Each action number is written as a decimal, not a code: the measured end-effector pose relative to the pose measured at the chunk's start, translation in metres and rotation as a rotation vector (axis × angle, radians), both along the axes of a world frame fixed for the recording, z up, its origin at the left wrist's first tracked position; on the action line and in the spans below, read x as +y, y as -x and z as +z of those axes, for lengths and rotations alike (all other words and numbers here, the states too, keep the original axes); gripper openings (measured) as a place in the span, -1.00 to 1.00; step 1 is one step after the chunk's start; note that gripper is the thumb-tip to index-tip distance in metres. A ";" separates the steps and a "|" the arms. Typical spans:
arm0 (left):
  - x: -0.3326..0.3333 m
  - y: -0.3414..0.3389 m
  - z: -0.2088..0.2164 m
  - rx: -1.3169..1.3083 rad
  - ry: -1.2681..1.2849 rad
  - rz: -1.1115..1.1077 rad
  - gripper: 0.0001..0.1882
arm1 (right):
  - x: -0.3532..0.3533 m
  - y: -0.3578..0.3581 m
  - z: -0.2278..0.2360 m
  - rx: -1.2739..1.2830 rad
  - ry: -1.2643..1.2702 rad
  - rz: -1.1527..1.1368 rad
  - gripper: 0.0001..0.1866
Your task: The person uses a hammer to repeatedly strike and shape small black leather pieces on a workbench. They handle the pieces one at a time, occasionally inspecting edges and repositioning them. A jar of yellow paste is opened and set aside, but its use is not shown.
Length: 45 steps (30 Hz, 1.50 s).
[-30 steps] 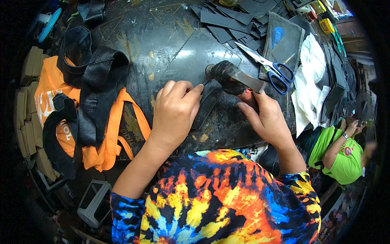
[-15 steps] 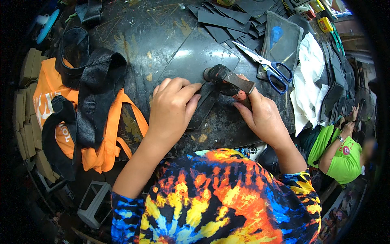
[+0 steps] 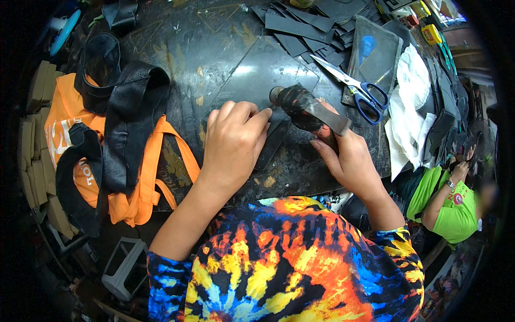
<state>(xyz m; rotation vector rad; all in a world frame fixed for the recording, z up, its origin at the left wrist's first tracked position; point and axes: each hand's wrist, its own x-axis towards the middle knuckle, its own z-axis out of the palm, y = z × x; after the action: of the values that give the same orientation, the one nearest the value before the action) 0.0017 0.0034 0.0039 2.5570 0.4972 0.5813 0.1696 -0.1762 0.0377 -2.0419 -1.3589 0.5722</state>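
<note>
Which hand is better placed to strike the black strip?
Probably the right hand: it grips the hammer, whose head is close to the black strip. The left hand is at the strip's edge, no tool visible, so seems better for steadying.

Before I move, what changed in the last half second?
The right hand shifted slightly right, swinging the flat metal tail of the black-wrapped hammer right and down the picture. Nothing was grasped or released. The left hand stays at the flat black strip; the blue-handled steel scissors lie unmoved.
</note>
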 end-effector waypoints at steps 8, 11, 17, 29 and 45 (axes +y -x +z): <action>0.000 0.011 0.005 0.004 0.102 0.056 -0.76 | 0.000 0.002 -0.005 -0.030 0.105 -0.015 -0.26; -0.003 0.013 0.004 0.015 0.048 0.059 -0.74 | 0.001 -0.001 -0.001 -0.026 0.072 0.004 -0.27; -0.004 0.012 0.001 0.005 0.000 0.046 -0.73 | 0.000 0.000 0.004 0.002 0.105 0.007 -0.24; -0.001 0.018 0.000 -0.027 0.105 0.065 -0.75 | 0.001 0.006 -0.006 -0.075 0.074 0.013 -0.24; -0.008 0.023 -0.002 -0.024 0.002 0.077 -0.75 | 0.003 0.011 -0.009 -0.026 -0.140 0.080 -0.22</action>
<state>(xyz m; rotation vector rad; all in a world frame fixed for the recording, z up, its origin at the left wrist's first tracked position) -0.0216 -0.0042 0.0016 2.5350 0.5897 0.6378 0.1583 -0.1737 0.0286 -1.8960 -1.4591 0.4723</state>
